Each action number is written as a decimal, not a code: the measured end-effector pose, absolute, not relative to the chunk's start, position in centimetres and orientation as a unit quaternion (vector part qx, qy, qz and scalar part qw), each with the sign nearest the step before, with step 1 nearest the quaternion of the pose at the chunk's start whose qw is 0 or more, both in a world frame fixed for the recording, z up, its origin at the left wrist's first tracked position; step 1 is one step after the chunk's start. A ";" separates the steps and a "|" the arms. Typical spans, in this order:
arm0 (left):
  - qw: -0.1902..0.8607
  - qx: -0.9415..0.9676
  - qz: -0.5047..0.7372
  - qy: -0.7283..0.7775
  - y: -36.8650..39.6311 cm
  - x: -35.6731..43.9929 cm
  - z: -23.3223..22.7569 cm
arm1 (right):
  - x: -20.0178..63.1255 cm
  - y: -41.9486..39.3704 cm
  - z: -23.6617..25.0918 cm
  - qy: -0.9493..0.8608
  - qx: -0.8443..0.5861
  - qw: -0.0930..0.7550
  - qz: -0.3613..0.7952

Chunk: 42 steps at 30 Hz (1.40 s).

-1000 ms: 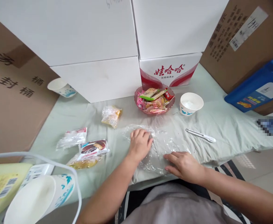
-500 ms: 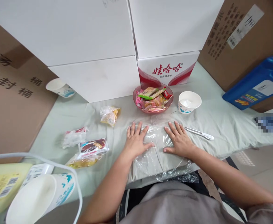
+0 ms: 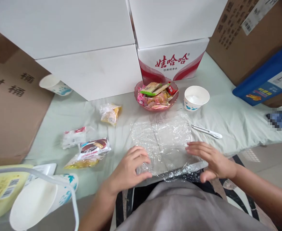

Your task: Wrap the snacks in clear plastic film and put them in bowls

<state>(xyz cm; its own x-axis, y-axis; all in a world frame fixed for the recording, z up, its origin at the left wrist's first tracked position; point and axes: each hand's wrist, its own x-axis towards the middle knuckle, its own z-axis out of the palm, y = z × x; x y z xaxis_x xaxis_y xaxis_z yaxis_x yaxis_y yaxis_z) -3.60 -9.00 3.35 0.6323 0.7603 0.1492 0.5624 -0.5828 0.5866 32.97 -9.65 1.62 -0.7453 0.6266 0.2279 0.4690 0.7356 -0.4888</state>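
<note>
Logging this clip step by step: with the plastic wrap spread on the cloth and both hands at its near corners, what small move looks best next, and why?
Probably press the near edge flat. The plastic wrap lies wrinkled, its near edge bunched over the table edge. The left hand and right hand sit at its near corners, fingers spread, so sliding them outward would likely flatten it.

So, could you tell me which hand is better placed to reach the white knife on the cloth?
Probably the right hand: it rests at the plastic wrap's right edge, nearest the knife; the left hand is across the sheet.
</note>
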 end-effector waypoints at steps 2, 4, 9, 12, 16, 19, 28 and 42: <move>0.242 0.884 0.130 0.379 -10.6 -3.9 2.2 | 33.8 -11.4 0.3 -0.929 -0.284 0.155 0.178; 0.214 0.889 0.102 0.393 -11.7 -4.1 0.9 | 34.1 -12.7 -1.3 -0.938 -0.290 0.133 0.138; 0.222 0.882 0.143 0.390 -12.8 -4.0 0.8 | 32.6 -13.3 -2.5 -0.904 -0.350 0.203 0.137; 0.313 0.849 0.162 0.393 -12.4 -4.4 2.6 | 31.9 -12.6 -0.8 -0.863 -0.359 0.267 0.235; 0.442 0.767 0.146 0.441 -10.3 -5.4 4.0 | 31.6 -11.3 0.5 -0.770 -0.442 0.326 0.324; 0.450 0.710 0.170 0.515 -8.0 -5.6 3.9 | 30.9 -9.9 -0.1 -0.690 -0.533 0.349 0.342; 0.301 0.600 0.271 0.690 -3.5 -5.0 -0.6 | 27.6 -5.2 -1.6 -0.627 -0.644 0.344 0.272; 0.201 0.608 0.261 0.722 -3.8 -5.5 -1.9 | 26.7 -4.3 -1.7 -0.694 -0.692 0.169 0.107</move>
